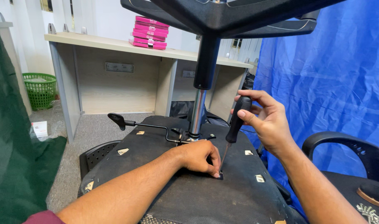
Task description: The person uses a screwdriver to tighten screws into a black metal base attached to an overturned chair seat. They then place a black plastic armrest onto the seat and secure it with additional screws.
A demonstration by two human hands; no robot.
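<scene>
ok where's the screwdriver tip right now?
Centre of the head view: the screwdriver, in the right hand, has its tip on the upturned seat underside, beside the left hand fingertips.

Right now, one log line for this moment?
right hand: grips screwdriver | left hand: fingers at tip | on: upturned chair seat

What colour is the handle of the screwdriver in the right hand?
Black. The screwdriver handle, gripped by the right hand, shows in the head view.

Upturned office chair seat (189, 195) rests on grey carpeted floor (94, 132); behind, a pale desk (114, 45) carries stacked pink boxes (149, 32).
</scene>
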